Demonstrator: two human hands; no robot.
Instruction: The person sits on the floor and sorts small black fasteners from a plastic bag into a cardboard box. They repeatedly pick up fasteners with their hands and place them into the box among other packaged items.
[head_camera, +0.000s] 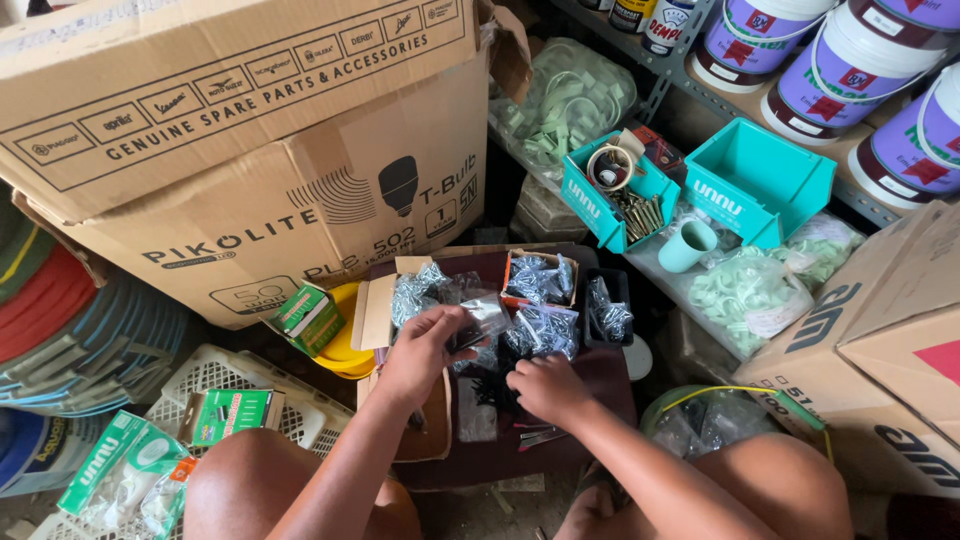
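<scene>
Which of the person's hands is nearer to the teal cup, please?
Right. The right hand lies below-left of the teal cup; the left hand is farther left, holding a small clear bag.

left hand (425, 350): raised, fingers pinched | right hand (545, 388): lowered, fingers curled

I've got a small clear plastic bag (484, 318), crinkled and glossy, pinched at the fingertips of my left hand (425, 350) and lifted just above the dark board. Beneath my right hand (545, 385) sits a loose pile of small black screws (492, 392), heaped between both hands, with the knuckles resting right against its edge.
</scene>
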